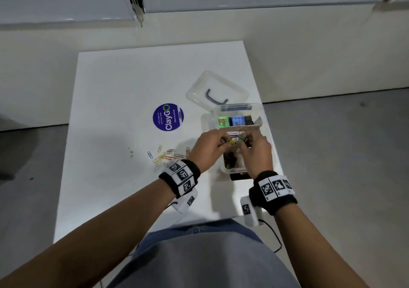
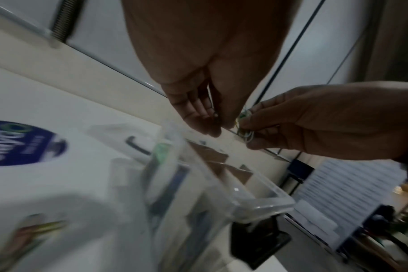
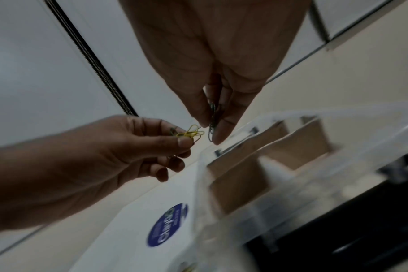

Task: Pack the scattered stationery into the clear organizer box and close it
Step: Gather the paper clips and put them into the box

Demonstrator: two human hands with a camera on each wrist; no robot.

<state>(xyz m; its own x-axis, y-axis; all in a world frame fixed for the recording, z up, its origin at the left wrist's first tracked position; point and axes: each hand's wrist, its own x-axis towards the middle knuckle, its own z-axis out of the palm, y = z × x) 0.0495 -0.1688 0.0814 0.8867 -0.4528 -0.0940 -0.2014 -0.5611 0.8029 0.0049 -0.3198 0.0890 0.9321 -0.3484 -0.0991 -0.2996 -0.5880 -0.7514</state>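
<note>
The clear organizer box stands open at the table's right side, with cardboard dividers inside. Green and blue items fill its far compartment, and dark clips lie in a near one. Just above the box, my left hand pinches a small bunch of yellow paper clips. My right hand pinches green paper clips right beside them, fingertips almost touching. Several coloured paper clips lie scattered on the table left of the box.
The clear lid with a dark handle lies behind the box. A round blue sticker is on the white table. Two tiny pale bits sit left of the clips. A black object lies at the box's near end.
</note>
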